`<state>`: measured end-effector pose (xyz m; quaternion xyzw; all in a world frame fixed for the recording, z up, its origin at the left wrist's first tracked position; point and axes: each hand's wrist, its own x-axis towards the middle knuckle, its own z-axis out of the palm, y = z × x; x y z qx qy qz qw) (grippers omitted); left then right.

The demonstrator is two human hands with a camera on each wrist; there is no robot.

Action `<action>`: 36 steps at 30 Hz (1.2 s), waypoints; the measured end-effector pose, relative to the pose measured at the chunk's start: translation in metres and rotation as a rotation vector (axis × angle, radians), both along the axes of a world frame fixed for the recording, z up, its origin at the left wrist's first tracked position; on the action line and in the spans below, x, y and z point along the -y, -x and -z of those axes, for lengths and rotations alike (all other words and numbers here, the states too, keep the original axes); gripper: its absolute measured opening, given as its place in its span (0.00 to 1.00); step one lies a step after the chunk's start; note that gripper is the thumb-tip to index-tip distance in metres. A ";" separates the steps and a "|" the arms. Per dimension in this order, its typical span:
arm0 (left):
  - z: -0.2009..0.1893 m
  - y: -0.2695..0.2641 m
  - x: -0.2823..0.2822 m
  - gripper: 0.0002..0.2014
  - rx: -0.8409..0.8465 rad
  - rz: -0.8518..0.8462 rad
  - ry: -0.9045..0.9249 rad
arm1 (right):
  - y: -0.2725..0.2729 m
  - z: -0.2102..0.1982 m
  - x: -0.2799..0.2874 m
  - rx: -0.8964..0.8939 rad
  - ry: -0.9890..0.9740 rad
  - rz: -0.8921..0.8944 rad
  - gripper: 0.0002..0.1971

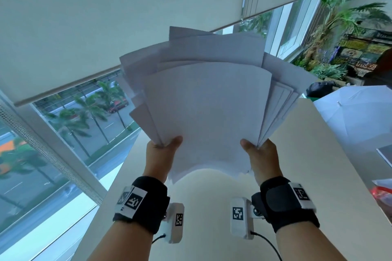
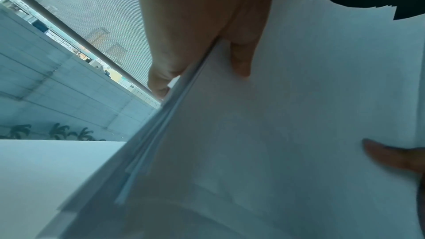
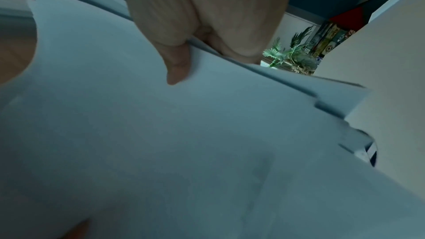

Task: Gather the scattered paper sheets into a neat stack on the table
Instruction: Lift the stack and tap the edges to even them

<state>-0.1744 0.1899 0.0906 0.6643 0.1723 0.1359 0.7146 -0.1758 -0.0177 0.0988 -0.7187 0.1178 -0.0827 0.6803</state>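
A fanned, uneven bundle of white paper sheets [image 1: 209, 104] is held upright in the air above the white table [image 1: 297, 176]. My left hand [image 1: 163, 150] pinches the bundle's lower left edge, thumb on the front sheet, fingers behind. My right hand [image 1: 262, 154] pinches the lower right edge the same way. The sheets' tops splay out at different angles. In the left wrist view the thumb [image 2: 240, 57] presses on the sheets [image 2: 276, 134], whose staggered edges show. In the right wrist view the thumb [image 3: 177, 68] lies on the front sheet [image 3: 161, 143].
A window with a lowered roller blind [image 1: 106, 17] fills the left and back. A white umbrella [image 1: 360, 116] lies at the table's right, with a dark bag [image 1: 320, 88] and potted plants [image 1: 343, 17] beyond. Red-and-white items [image 1: 384, 190] sit at the right edge.
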 end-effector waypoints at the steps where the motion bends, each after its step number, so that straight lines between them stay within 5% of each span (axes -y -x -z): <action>1: 0.001 -0.001 -0.003 0.07 0.002 0.009 0.001 | -0.001 0.001 0.003 0.002 -0.006 0.001 0.03; 12: 0.009 -0.009 -0.012 0.09 0.026 0.095 -0.045 | -0.009 0.018 -0.001 -0.063 -0.044 -0.007 0.12; 20: 0.005 -0.015 -0.031 0.15 0.162 0.197 0.032 | -0.004 0.001 0.019 0.114 -0.084 -0.108 0.13; 25: 0.016 -0.021 -0.038 0.25 0.080 0.309 0.027 | -0.011 0.023 0.031 0.072 -0.214 -0.234 0.39; 28: 0.018 -0.026 -0.036 0.27 0.038 0.392 0.003 | -0.013 0.029 0.027 0.052 -0.235 -0.275 0.46; 36: 0.017 -0.033 -0.026 0.27 0.039 0.458 0.029 | -0.020 0.021 0.016 0.106 -0.275 -0.213 0.26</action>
